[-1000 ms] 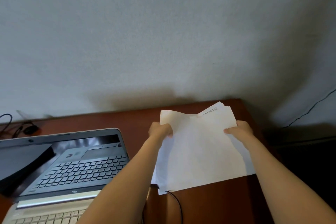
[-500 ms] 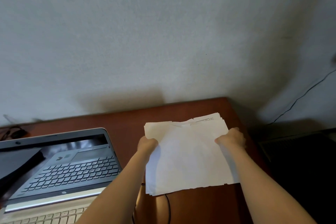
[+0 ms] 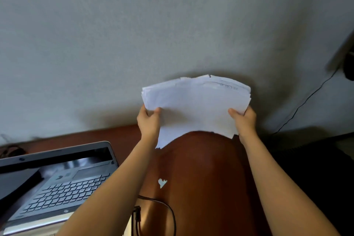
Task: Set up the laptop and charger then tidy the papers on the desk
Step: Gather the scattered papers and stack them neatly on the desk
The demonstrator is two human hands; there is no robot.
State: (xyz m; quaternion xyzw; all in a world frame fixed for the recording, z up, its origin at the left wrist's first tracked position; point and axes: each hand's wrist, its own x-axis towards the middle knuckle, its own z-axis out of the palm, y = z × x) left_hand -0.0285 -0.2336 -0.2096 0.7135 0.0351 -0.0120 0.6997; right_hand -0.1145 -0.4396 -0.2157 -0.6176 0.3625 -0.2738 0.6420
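A stack of white papers (image 3: pixel 195 105) hangs in the air above the brown desk (image 3: pixel 201 168), in front of the wall. My left hand (image 3: pixel 148 123) grips its left edge and my right hand (image 3: pixel 244 121) grips its right edge, thumbs on the near face. The open laptop (image 3: pixel 57 184) sits at the lower left, its dark screen mirroring the keyboard. A black charger cable (image 3: pixel 164 209) curls on the desk by the laptop's right side, where its plug (image 3: pixel 137 214) lies.
A small torn scrap of white paper (image 3: pixel 162 183) lies on the desk below the stack. A thin black wire (image 3: pixel 304 101) runs down the wall at the right. Dark cables (image 3: pixel 11 152) sit behind the laptop at far left. The desk's right edge drops into shadow.
Both hands have lifted the paper stack off the desk and raised it upright before the wall. The scrap and the cable under it now show.
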